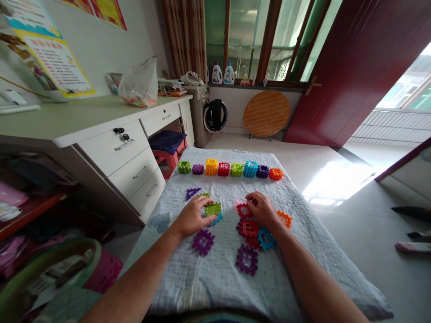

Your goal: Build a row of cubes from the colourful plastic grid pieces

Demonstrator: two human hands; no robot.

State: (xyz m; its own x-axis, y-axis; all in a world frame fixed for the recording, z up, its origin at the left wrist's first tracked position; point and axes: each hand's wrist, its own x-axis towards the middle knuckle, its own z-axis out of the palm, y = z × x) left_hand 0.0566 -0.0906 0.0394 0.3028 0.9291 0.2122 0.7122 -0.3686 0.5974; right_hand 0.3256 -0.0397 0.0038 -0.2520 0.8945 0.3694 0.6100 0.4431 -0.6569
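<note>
My left hand (193, 216) grips a green square piece (213, 209) between thumb and fingers, with a blue piece (217, 219) partly under it. Curled over a red piece (243, 210), my right hand (264, 208) has its fingertips near the piece's edge; what they hold, if anything, is hidden. Nearer to me are a red window piece (249, 228), a blue piece (266, 239) and a purple window piece (247, 259). Another purple window piece (203, 242) lies below my left hand. An orange piece (284, 219) shows beyond my right wrist.
Several block shapes, including a yellow one (211, 167) and a blue one (250, 168), form a row across the far part of the cloth-covered table (182, 273). A purple triangular piece (192, 193) lies at the left. A white desk (114, 134) stands to the left.
</note>
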